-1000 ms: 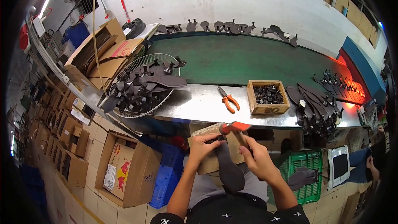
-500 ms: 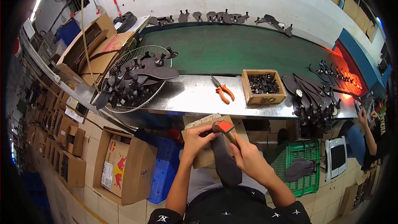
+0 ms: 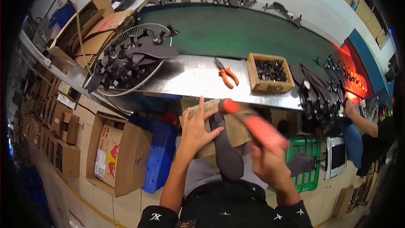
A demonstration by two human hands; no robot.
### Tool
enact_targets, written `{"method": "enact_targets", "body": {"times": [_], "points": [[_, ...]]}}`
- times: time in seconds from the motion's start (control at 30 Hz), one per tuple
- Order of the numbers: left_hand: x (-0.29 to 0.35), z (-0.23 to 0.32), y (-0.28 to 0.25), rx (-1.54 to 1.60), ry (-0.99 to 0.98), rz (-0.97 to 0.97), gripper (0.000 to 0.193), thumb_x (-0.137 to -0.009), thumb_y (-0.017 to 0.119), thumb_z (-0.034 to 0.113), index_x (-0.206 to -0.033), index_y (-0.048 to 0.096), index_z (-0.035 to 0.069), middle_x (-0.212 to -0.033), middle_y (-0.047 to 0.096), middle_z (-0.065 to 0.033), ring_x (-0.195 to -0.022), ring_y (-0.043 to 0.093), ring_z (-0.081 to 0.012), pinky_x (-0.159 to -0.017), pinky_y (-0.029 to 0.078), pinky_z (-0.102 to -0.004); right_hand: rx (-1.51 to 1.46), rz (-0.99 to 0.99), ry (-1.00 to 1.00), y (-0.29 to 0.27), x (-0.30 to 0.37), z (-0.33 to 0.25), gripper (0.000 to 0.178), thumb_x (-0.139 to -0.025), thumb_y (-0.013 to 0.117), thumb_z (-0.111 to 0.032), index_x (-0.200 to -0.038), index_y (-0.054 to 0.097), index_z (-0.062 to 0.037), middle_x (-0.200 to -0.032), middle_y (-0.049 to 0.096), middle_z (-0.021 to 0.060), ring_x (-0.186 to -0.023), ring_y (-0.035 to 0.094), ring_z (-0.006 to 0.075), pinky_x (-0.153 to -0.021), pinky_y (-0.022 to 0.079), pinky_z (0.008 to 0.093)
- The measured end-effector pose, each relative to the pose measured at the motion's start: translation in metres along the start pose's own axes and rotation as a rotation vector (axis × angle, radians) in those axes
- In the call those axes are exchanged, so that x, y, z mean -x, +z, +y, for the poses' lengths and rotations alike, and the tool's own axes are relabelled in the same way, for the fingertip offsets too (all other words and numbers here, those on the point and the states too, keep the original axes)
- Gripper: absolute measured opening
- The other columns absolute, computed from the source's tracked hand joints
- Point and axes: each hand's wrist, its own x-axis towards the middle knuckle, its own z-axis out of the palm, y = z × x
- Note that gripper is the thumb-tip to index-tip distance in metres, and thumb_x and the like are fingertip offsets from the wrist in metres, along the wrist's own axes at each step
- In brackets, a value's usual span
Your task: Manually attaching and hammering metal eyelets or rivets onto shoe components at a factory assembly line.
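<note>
A dark grey shoe sole (image 3: 229, 157) lies lengthwise over my lap, its narrow end on a light brown board (image 3: 238, 130). My left hand (image 3: 196, 131) is open beside that narrow end. Its fingers are spread, and the thumb reaches to the sole's edge. A small dark piece (image 3: 217, 118) shows at the sole's narrow end, partly hidden by my fingers. My right hand (image 3: 270, 164) is closed on a hammer (image 3: 265, 131) with red on it, raised to the right of the sole. Motion smears the hammer and that hand.
Ahead, orange-handled pliers (image 3: 228, 76) lie between a wire basket (image 3: 145, 85) of soles and a wooden box (image 3: 272, 88) of small dark parts. More soles (image 3: 320, 86) lie rightward by a glowing heater (image 3: 356, 80). Crates flank me; another person's arm (image 3: 363, 122) is at right.
My right hand has swung the hammer up and right, away from the sole's narrow end. My left hand's fingers have spread from their pinch there. The whole view has shifted slightly.
</note>
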Motion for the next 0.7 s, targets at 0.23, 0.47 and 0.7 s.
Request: {"method": "enact_targets", "body": {"times": [0.23, 0.47, 0.7], "points": [[-0.006, 0.006, 0.005, -0.117, 0.130, 0.113, 0.036, -0.081, 0.074, 0.038, -0.106, 0.073, 0.013, -0.126, 0.066, 0.0025, -0.135, 0.046, -0.0268, -0.117, 0.015, -0.0582, -0.219, -0.126, 0.394, 0.037, 0.028, 0.008, 0.030, -0.091, 0.059, -0.004, -0.119, 0.053, 0.0058, -0.085, 0.063, 0.0249, -0.075, 0.065, 0.0426, -0.064, 0.052, 0.0420], [0.048, 0.045, -0.037, 0.578, 0.138, -0.117, 0.019, -0.086, 0.072, 0.018, -0.091, 0.068, 0.000, -0.084, 0.064, -0.0112, -0.077, 0.064, -0.0238, -0.069, 0.048, -0.0341, -0.136, -0.013, 0.202, 0.009, 0.002, 0.022, 0.046, -0.085, 0.063, 0.001, -0.129, 0.052, 0.0035, -0.098, 0.065, 0.0205, -0.071, 0.066, 0.0349, -0.060, 0.053, 0.0401], [0.093, 0.094, -0.069, 0.948, -0.119, -0.355, 0.024, -0.091, 0.068, 0.018, -0.083, 0.066, -0.004, -0.066, 0.045, -0.0061, -0.059, 0.045, -0.0138, -0.055, 0.036, -0.0296, 0.295, -0.506, -0.092, 0.041, 0.016, 0.044, 0.045, -0.085, 0.067, -0.017, -0.126, 0.058, -0.0018, -0.117, 0.060, 0.0122, -0.095, 0.064, 0.0311, -0.074, 0.052, 0.0396]]}}
